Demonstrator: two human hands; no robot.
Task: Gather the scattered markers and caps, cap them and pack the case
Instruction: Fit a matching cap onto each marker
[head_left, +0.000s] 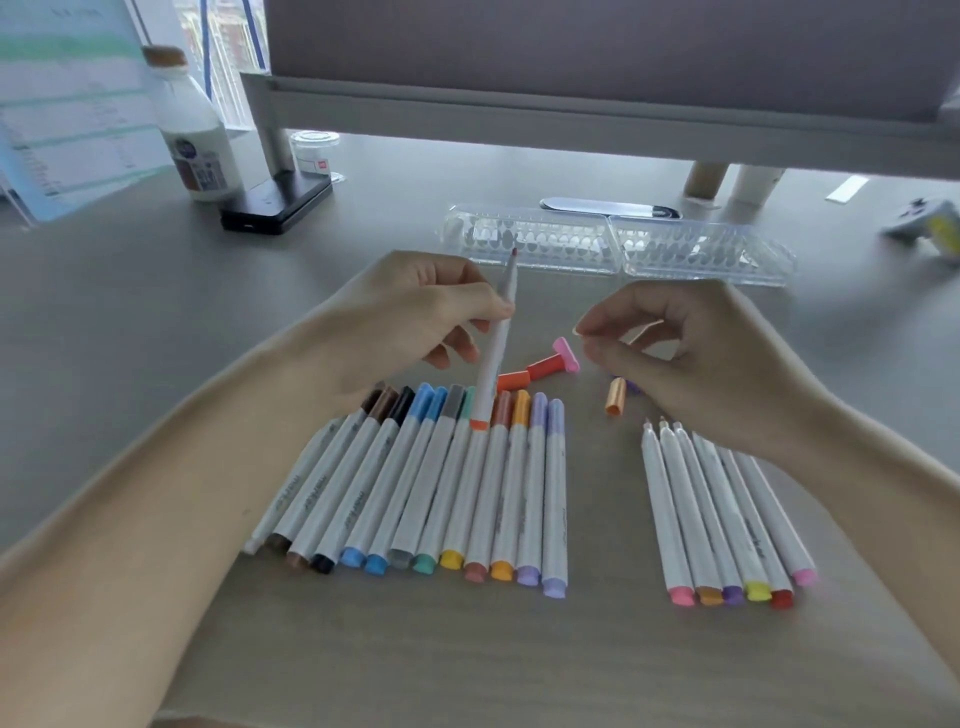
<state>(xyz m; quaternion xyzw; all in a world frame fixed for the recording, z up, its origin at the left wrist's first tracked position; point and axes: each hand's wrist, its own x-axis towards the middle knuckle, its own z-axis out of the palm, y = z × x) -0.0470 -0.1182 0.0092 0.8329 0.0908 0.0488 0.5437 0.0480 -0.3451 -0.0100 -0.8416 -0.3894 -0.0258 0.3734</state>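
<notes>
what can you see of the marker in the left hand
A slim marker with a white, plastic-looking barrel, an orange plug at its near end and a bare reddish tip: no cap on. It is held tilted, tip pointing up and away from the person. The left hand pinches its upper half. Its orange end is over the row of capped markers; contact there is unclear.

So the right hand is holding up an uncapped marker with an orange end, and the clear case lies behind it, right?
Wrong hand: the head view shows the left hand gripping that uncapped marker with the orange end; the right hand holds no marker. The clear case does lie behind it.
</notes>
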